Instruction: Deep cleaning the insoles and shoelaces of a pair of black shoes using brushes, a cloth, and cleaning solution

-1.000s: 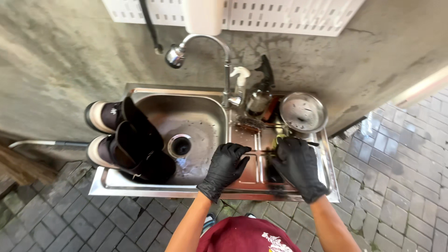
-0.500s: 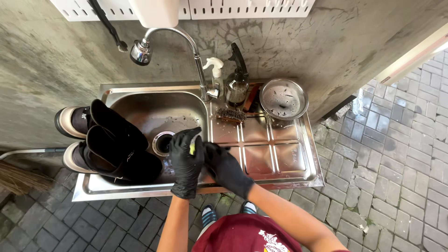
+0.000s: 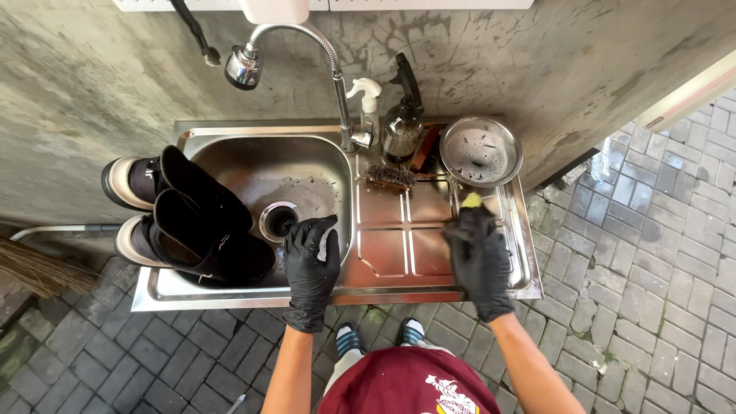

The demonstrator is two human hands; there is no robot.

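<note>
Left hand [image 3: 310, 264], black-gloved, rests at the near right edge of the sink [image 3: 230, 149] basin, fingers curled; there may be something pale under the palm, too hidden to tell, so its grip is unclear. Right hand [image 3: 479, 257], also gloved, is closed around a yellow-green sponge [image 3: 471, 201], whose tip shows just past the fingertips over the right side of the drainboard [image 3: 399, 245]. Bowl [image 3: 481, 151], steel, sits just far of that hand, at the far right corner. Brush [image 3: 389, 177] lies on the drainboard near the faucet [image 3: 307, 46] base. Two spray bottles, one white [image 3: 368, 103], one dark [image 3: 402, 126], stand against the wall [image 3: 537, 54]. Black boots [image 3: 184, 215] lie across the sink's left side, soles hanging over the left rim. Broom [image 3: 31, 268] at far left on the paved floor [image 3: 652, 307].
</note>
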